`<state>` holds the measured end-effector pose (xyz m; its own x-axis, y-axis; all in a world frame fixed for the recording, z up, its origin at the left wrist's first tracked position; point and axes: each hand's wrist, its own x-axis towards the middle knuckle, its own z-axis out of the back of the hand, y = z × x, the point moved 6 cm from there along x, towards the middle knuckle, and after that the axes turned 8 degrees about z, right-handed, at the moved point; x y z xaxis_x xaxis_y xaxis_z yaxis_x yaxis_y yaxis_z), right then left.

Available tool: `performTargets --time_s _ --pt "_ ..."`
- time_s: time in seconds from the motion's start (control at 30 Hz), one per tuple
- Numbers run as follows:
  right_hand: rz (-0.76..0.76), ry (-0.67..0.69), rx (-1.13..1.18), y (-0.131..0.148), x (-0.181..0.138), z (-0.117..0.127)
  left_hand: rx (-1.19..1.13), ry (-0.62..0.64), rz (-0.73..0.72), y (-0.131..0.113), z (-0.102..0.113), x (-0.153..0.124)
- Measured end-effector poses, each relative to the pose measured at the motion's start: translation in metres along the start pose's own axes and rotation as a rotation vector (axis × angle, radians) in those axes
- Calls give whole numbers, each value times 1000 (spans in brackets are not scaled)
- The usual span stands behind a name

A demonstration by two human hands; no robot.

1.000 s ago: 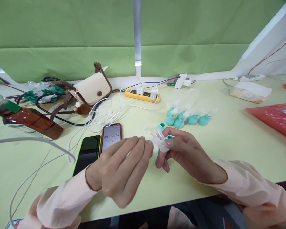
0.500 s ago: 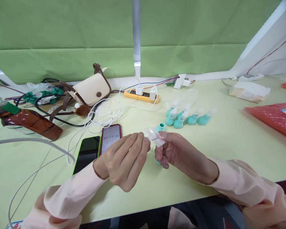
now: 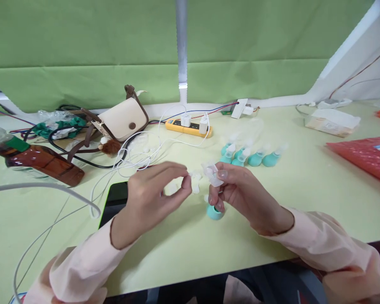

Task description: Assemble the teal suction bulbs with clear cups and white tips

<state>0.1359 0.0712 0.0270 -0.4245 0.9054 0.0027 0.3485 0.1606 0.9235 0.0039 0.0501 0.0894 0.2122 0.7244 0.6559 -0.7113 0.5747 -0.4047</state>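
Observation:
My left hand pinches a small clear plastic piece between thumb and fingertips, just left of my right hand. Fingers of my right hand are closed on another clear plastic part held above the table. Under my right fingers a teal rubber bulb stands on the pale green table. A row of several teal bulbs with clear tips lies behind my hands.
A black phone lies partly under my left hand. White cables, a cream bag, a brown bottle and a yellow power strip fill the left and back. A red packet and white box sit at the right.
My left hand rose and moved left, drawing a small clear piece away from the part in my right hand; it now covers the phone with the timer. The teal bulb under my right fingers shows.

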Motion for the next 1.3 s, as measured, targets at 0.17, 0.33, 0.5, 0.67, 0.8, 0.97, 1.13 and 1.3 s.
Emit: performTargets --time_s 0.17,0.33,0.5,0.67,0.8,0.97,1.13,1.3 --pt "102 31 -772 10 16 11 -6 324 179 42 -38 9" --pt "209 101 -1556 -5 33 23 86 602 256 72 -71 0" --pt "141 203 -1758 -32 43 33 123 791 255 79 -95 -14" --pt "94 269 -1862 -42 46 35 150 848 244 76 -114 -25" --pt "168 271 -1861 -29 46 31 174 847 233 76 -117 -27" --pt "223 168 -1836 5 47 37 187 823 212 84 -117 -27" --pt "205 74 -1819 39 44 54 152 792 195 88 -114 -26" --pt "178 -81 -1842 68 42 80 128 742 198 88 -106 -21"
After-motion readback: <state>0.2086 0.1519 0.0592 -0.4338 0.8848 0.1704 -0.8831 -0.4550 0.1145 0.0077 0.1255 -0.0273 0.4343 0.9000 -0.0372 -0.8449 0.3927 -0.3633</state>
